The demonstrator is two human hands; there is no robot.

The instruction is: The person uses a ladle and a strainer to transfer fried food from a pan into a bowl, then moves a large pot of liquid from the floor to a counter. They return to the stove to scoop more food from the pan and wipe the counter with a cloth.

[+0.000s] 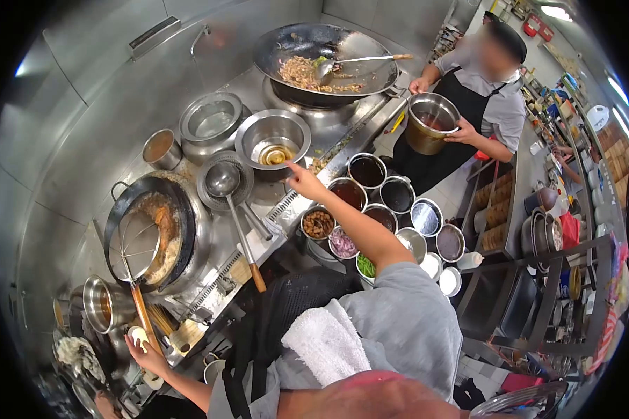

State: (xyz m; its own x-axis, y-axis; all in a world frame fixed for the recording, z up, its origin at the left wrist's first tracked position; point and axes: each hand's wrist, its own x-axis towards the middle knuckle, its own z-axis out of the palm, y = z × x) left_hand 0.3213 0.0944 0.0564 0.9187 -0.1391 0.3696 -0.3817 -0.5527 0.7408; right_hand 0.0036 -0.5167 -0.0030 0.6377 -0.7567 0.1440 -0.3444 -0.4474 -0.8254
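Steel bowl (272,140) w/ yellowish liquid, right hand (302,180) pointing at rim.

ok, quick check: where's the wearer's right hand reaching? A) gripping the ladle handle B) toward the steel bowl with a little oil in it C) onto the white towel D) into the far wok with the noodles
B: the right hand is stretched out with a finger pointing at the rim of the steel bowl, clear of the ladle and the far wok.
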